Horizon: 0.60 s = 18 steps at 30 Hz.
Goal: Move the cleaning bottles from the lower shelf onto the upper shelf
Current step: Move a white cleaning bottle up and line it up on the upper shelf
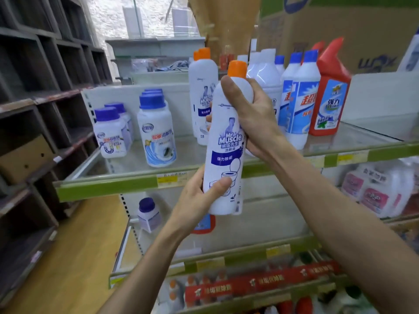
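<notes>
Your left hand is closed around the bottom of the white bottle, thumb across its front. The bottle stands nearly upright, orange cap up, in the air in front of the upper shelf edge. Your right hand is closed on its shoulder just under the cap. Its long axis runs up and down, so it likely only needs carrying farther in, toward the matching bottles standing behind it.
</notes>
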### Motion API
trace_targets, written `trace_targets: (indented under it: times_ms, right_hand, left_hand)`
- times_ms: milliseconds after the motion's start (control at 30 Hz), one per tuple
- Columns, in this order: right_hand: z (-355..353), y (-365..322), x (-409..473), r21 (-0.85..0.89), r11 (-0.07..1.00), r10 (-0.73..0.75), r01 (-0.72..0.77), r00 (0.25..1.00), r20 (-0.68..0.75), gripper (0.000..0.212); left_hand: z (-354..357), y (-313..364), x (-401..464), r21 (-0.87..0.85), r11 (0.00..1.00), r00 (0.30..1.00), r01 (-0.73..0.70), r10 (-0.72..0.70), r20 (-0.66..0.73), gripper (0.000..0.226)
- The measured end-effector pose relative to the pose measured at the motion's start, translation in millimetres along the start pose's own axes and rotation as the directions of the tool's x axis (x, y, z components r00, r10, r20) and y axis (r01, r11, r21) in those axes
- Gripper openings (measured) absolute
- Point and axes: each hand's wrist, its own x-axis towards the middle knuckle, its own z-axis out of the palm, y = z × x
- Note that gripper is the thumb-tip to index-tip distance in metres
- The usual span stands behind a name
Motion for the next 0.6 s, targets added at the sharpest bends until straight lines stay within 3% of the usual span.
trace_targets:
  times_ms: [167,267,400,600]
  right_hand:
    - [9,-37,59,-0.175,0.980,-0.065,0.091,0.986,0.151,0.020]
    - [15,-53,94,-0.275,0.950,-0.102,0.148,0.980,0.172,0.030]
    - [18,-36,125,-0.412,0.900,-0.069,0.144,0.979,0.192,0.038]
    - [18,3,138,-0.466,0.880,-0.036,0.092,0.991,0.128,0.035]
  left_hand:
    - [-6,33,45,0.019,0.997,0.995,-0.073,0.074,-0.072,0.042]
    - [-17,46,87,0.103,0.991,0.983,-0.080,0.096,-0.158,0.034]
    - [-31,39,128,0.169,0.985,0.966,0.027,0.018,-0.257,0.041]
    - [-34,26,135,0.190,0.975,0.969,0.112,-0.065,-0.237,0.037]
